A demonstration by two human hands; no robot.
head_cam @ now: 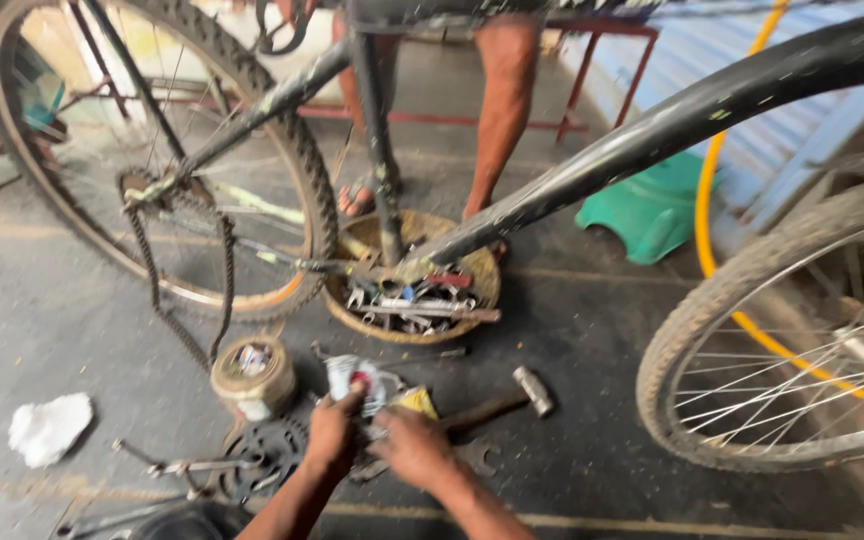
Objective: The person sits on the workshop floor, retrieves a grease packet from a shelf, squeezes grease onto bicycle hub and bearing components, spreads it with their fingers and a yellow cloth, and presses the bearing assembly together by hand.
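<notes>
Low on the stained concrete floor (572, 480), the left hand (332, 435) pinches a crumpled white-and-red plastic packet (357, 378), fingers closed on it. The right hand (410, 447) rests curled beside it; its grip I cannot tell. Steadying the packet over the black toothed chainring (270, 452) seems wise.

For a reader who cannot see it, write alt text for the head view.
Two bare hands, left hand and right hand, work together over small parts on a grimy floor, beside a hammer and a chainring. A bicycle frame stands above a basket of tools; another person's legs stand behind.
</notes>
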